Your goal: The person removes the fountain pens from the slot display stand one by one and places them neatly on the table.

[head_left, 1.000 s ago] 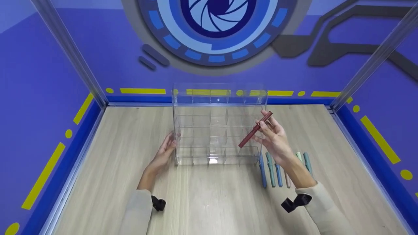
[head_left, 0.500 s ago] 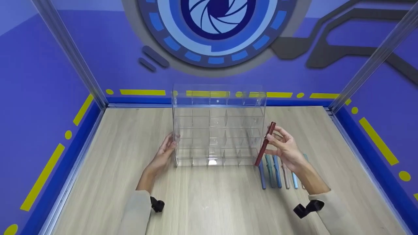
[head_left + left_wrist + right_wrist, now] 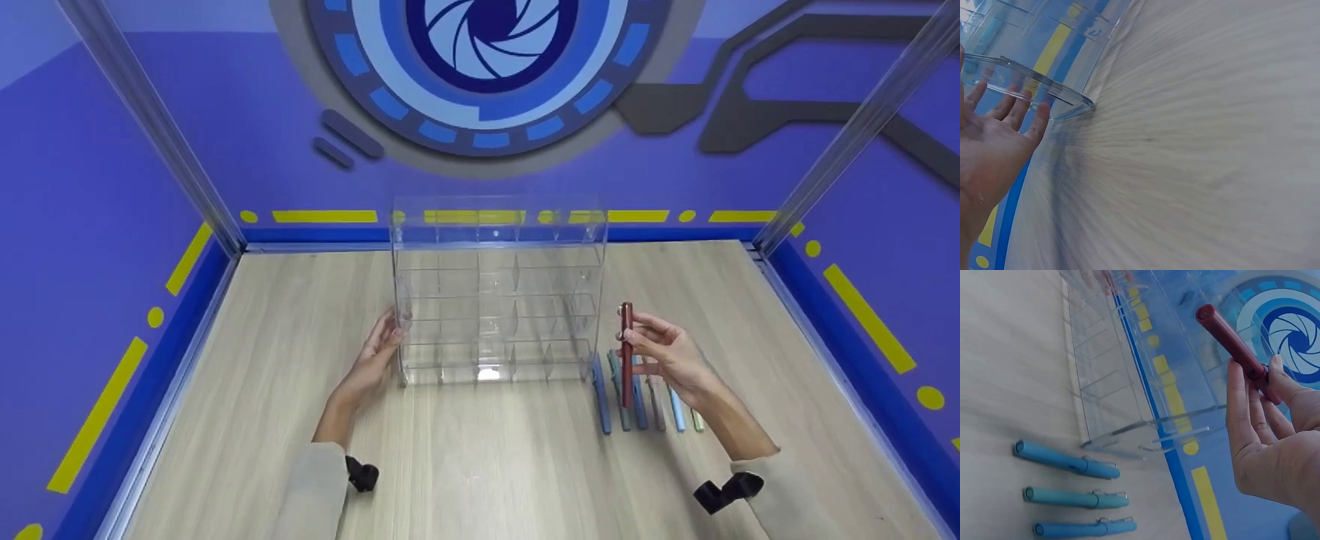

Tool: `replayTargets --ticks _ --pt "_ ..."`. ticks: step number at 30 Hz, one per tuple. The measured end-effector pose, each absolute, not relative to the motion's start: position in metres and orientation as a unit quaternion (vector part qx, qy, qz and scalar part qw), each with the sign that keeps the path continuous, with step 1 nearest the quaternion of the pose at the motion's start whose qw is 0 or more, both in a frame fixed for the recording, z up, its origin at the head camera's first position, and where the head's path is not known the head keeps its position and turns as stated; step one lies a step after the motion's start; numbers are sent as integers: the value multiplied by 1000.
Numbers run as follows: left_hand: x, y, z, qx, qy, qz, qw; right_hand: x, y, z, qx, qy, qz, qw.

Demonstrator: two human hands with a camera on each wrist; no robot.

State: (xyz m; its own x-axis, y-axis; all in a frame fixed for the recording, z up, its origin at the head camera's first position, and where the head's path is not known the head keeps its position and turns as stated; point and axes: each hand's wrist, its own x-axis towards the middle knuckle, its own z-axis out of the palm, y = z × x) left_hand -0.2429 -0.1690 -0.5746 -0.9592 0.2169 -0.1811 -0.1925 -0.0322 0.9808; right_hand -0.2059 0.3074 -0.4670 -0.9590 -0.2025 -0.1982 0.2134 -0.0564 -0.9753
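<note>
In the head view my right hand (image 3: 671,360) pinches a dark red pen (image 3: 627,382) between thumb and fingertips, its clip end up, over a row of pens. Seen from the right wrist, the capped pen (image 3: 1230,338) points its plain end away from the palm. My left hand (image 3: 370,364) touches the left side of a clear, upright organizer (image 3: 496,360) divided into many small compartments. From the left wrist, the extended fingers (image 3: 1039,124) meet the organizer's side wall, partly seen through the plastic.
Right of the organizer, several pens lie side by side on the wooden table (image 3: 480,465), among them a dark blue pen (image 3: 602,397), a light blue pen (image 3: 677,412) and a pale green pen (image 3: 698,421). Blue printed panels (image 3: 150,150) and metal posts (image 3: 840,142) enclose the table.
My right hand has moved right and toward me with the red pen, from in front of the organizer to over the pen row. The pen has turned from slanted to near upright. The left hand stays.
</note>
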Motion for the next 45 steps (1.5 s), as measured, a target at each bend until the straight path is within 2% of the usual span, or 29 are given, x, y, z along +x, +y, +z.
replayTargets --ticks 18,31,45 --pt "-242 -168 -576 3 685 716 139 -197 362 -479 -13 709 -685 167" --pt "-243 -169 -576 0 686 714 139 -188 407 -493 13 681 -724 111" --pt "-242 -168 -575 -1 684 717 139 -179 440 -513 78 672 -731 90"
